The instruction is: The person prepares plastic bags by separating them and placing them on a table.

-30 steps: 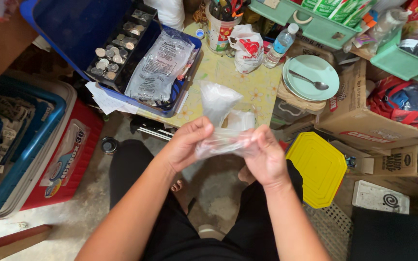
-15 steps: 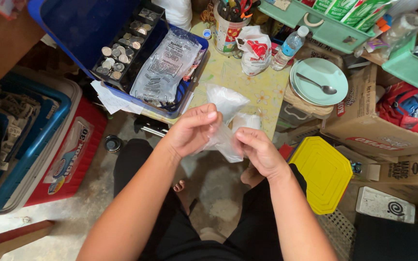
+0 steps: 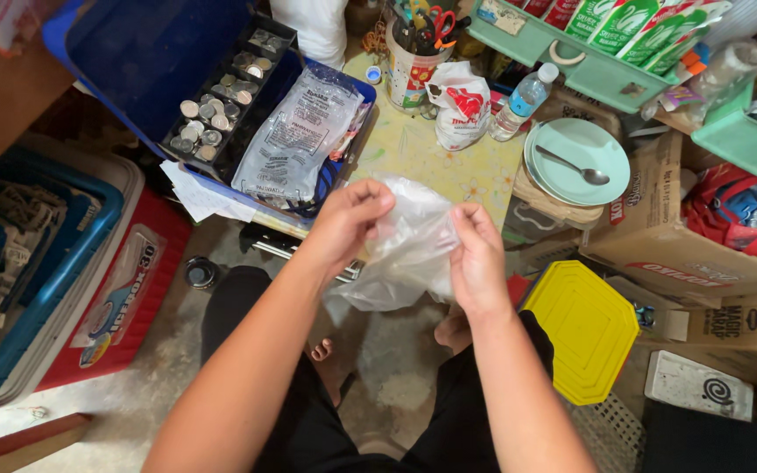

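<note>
Cluttered floor around a low yellow table [image 3: 449, 166]; both hands, left [image 3: 348, 219] and right [image 3: 477, 258], pinch a clear plastic bag [image 3: 405, 254].

The clear plastic bag [image 3: 405, 250] hides both hands' fingertips — its contents, if any, cannot be told.

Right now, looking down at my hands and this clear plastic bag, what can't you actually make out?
- Whether the clear plastic bag holds anything: head view, its crumpled film and both hands cover it.
- Left hand fingertips: curled into the film.
- Right hand palm: turned away.
- Coins in the blue box's tray: too small to tell apart.
- Cup of scissors and pens: cut off by the top edge.
</note>
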